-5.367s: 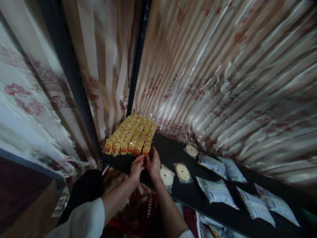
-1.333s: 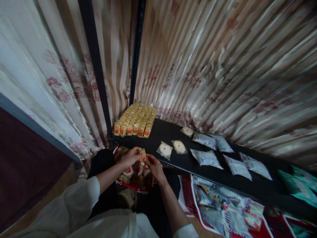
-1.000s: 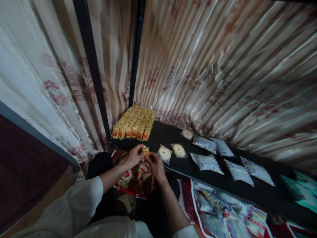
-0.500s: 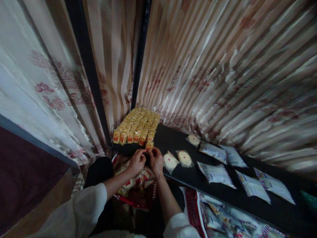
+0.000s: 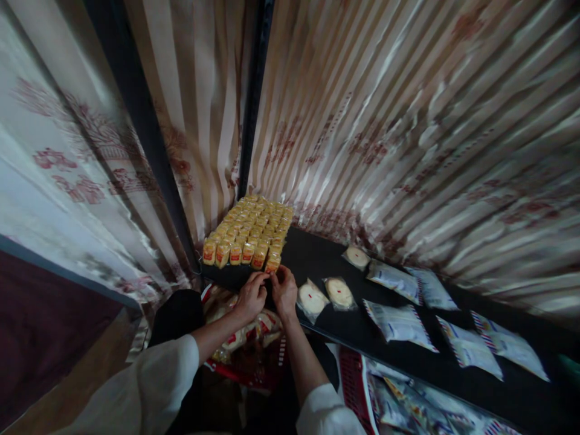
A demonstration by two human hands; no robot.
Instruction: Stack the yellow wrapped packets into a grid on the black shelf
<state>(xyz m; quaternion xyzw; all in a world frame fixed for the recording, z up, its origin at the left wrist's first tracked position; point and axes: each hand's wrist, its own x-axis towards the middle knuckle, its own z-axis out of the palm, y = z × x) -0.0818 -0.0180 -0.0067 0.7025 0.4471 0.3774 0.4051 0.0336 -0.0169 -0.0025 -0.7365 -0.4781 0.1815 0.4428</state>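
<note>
On a black shelf (image 5: 312,251), small yellow wrapped cakes (image 5: 254,225) stand in tight rows, with red print on their near ends. The nearest packet of the right-hand row, a wrapped cake (image 5: 272,262), sticks out a little toward me. My left hand (image 5: 251,298) and my right hand (image 5: 284,293) meet at its near edge, fingertips pinched together on the wrapper. The fingers hide the lower end of that packet. Just right of my right hand lie two round pale cakes in clear wrap, a nearer one (image 5: 312,299) and another (image 5: 339,292).
A third round wrapped cake (image 5: 357,257) lies farther back. Several white packets (image 5: 401,325) spread along the shelf to the right. Below my hands stands a red basket (image 5: 254,377) of packaged goods; another red basket (image 5: 352,380) is under the shelf's edge. Striped curtains (image 5: 362,121) hang behind.
The view has shifted slightly. Both hands stay at the same wrapped cake, with little visible movement of the fingers. The rows and the other packets lie as before.
</note>
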